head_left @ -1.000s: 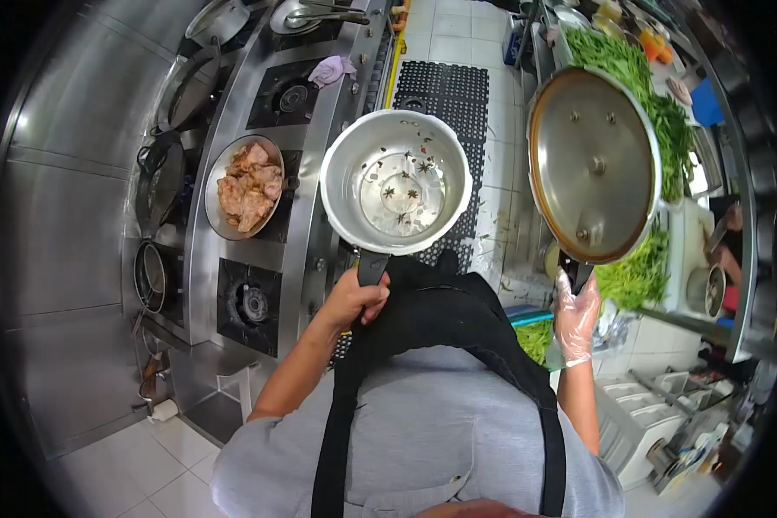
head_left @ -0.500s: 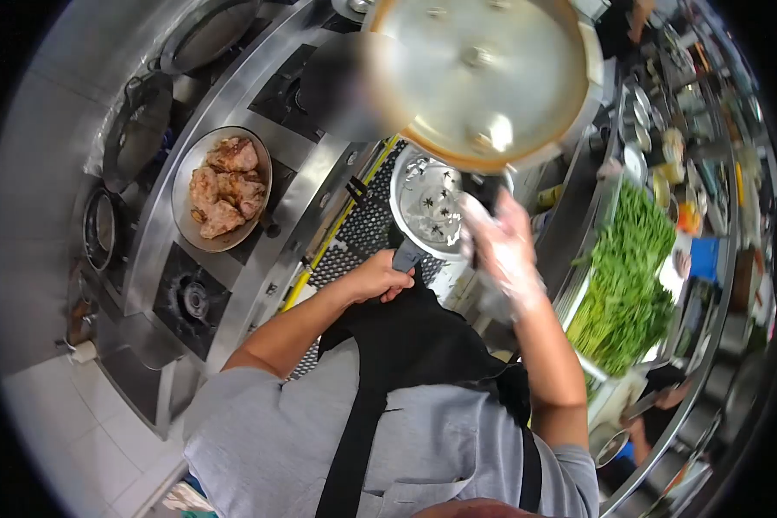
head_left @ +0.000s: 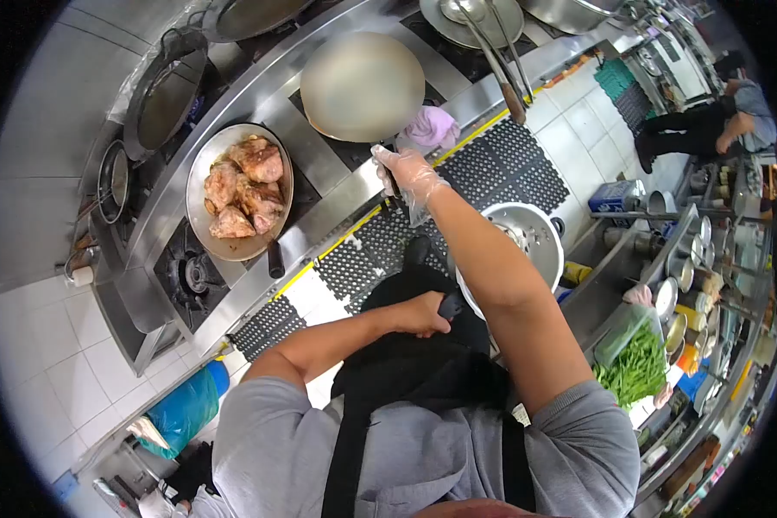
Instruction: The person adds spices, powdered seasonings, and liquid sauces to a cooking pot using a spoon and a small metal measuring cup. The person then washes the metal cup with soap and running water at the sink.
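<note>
My left hand [head_left: 425,314] is closed round the black handle of a deep metal pot [head_left: 546,250], at the front of my apron. My right forearm hides part of the pot; a few dark bits show inside it. My right hand [head_left: 410,175], in a clear plastic glove, is closed on a dark handle at the stove's edge. Just beyond it the round lid [head_left: 363,86] lies over a burner, its surface blurred. Beside the lid is a crumpled pink cloth [head_left: 432,128]. A pan [head_left: 200,226] with browned meat pieces [head_left: 255,186] rests on the stove to the left.
Another burner [head_left: 197,274] is nearer me at the left. Large woks line the back. A shallow pan [head_left: 509,19] holds ladles, their handles over the stove edge. Leafy greens [head_left: 634,367] fill a container at the right. A person [head_left: 699,129] is at the upper right.
My right hand has carried the lid across from the right, over the pot, to the stove. My view has turned, and the pot with my left hand now appears farther right.
</note>
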Available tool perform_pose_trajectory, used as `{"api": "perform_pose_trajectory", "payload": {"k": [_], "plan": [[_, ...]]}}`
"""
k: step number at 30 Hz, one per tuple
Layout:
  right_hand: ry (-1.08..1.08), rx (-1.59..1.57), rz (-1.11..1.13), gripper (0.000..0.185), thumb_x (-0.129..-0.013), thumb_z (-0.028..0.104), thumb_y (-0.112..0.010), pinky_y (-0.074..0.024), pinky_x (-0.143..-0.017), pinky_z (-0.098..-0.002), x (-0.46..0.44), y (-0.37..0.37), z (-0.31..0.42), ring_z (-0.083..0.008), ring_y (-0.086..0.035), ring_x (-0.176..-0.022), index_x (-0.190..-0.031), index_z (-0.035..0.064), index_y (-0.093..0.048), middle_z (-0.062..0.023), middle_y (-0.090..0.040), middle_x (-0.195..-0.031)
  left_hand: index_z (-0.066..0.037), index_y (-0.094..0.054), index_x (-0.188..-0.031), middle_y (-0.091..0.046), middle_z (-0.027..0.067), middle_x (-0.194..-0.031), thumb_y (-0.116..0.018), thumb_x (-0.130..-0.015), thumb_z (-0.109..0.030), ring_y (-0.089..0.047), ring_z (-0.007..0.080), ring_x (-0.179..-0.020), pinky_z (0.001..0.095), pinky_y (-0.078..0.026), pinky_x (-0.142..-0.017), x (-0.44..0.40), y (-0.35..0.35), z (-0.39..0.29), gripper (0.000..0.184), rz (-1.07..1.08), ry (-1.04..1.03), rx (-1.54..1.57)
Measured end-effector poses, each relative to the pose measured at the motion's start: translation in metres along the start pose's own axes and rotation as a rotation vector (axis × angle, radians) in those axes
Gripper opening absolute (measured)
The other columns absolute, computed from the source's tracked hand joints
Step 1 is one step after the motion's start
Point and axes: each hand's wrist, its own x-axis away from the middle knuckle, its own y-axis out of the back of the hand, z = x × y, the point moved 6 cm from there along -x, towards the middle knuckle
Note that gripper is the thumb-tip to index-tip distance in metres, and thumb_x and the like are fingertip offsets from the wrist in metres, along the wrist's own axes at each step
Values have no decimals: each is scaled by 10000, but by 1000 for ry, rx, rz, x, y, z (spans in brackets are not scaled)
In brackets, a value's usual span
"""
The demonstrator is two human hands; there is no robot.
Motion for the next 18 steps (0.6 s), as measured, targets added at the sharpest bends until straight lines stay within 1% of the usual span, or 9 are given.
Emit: {"api": "perform_pose_trajectory", "payload": {"k": [3,7,9,10,13,14,15,17,18], "plan": [[-7,-95,17,440,-1044,436,-764,-495,-531,-343,-22,10,-10,-179,-598,-548,-833,61,-671,-42,-637,-690,-38,-583,-1058,-587,22,-670,-795,-865,-132,-588,140,-508,301,-480,-466,-16,-4,-10,301,-3,-3,32],[-33,-86,13,448,-1040,455,-759,-485,-519,-335,-31,15,-4,-175,-584,-520,-849,60,-670,-54,-643,-696,-32,-599,-1055,-588,23,-652,-784,-893,-139,-575,132,-499,303,-469,-453,-27,6,-26,269,-58,55,57],[-87,142,87,501,-1046,511,-711,-580,-716,-412,-54,20,-19,-236,-669,-679,-973,15,-718,-79,-663,-743,-34,-598,-1108,-588,29,-655,-781,-892,-132,-571,132,-496,303,-461,-447,-31,12,-21,300,-38,64,69],[-138,77,49,729,-972,619,-742,-622,-874,-427,-73,30,-40,-314,-763,-1012,-1319,-22,-717,-201,-774,-1146,-35,-596,-1161,-588,36,-659,-777,-891,-125,-567,131,-493,303,-453,-442,-49,17,-29,338,6,40,68],[-10,618,-138,742,-1009,640,-613,-573,-1045,-502,-76,32,13,-379,-743,-1165,-1339,-16,-719,-239,-758,-1275,-4,-730,-990,-622,36,-651,-804,-929,-176,-581,123,-501,288,-463,-444,-65,42,-36,197,-108,89,-35],[41,783,-21,608,-1007,560,-663,-580,-1038,-487,-58,33,46,-395,-753,-1137,-1236,10,-787,-244,-773,-1227,-24,-722,-977,-645,39,-664,-802,-931,-161,-585,117,-502,272,-455,-438,-70,48,-45,165,-167,58,-36],[102,979,-46,453,-970,461,-729,-590,-1015,-488,-43,45,64,-376,-765,-1118,-1102,43,-843,-234,-794,-1149,-33,-715,-943,-648,37,-669,-793,-928,-127,-579,112,-491,272,-439,-422,-85,47,-50,123,-89,87,21],[266,997,-22,353,-905,352,-781,-604,-957,-516,-29,51,93,-342,-773,-1123,-1031,30,-850,-219,-806,-1103,-29,-697,-899,-625,29,-660,-778,-919,-86,-560,117,-472,276,-421,-411,-101,61,-52,101,-75,105,-1],[314,886,-116,346,-908,341,-786,-594,-977,-520,7,82,123,-387,-761,-1134,-1047,29,-846,-220,-804,-1089,-23,-682,-915,-609,26,-655,-767,-917,-73,-549,120,-464,278,-417,-411,-111,59,-80,99,-29,81,-88]]}}
